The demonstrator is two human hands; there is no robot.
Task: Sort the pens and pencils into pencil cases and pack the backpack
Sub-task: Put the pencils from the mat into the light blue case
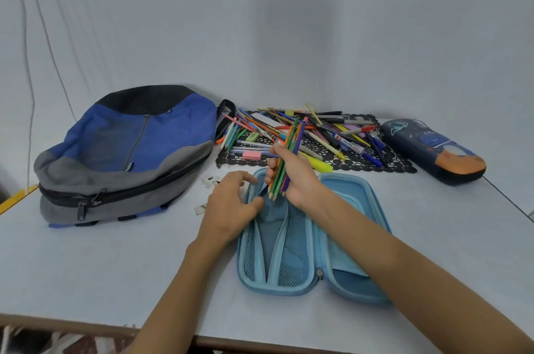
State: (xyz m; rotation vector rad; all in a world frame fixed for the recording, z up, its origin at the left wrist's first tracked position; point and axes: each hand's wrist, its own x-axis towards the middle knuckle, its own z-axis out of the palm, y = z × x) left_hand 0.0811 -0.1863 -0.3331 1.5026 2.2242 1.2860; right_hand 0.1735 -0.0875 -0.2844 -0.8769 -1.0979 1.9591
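Keep pencil bundle (291,140) gripped in right hand (300,180), tips down; hold pencil case (289,261) pocket pinched open with left hand (228,206); slide in aligned.

coloured pencils (284,160) upright over open blue case (291,252)

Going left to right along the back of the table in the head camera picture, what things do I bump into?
blue and grey backpack → pile of pens and pencils on the black lace mat → dark blue pencil case
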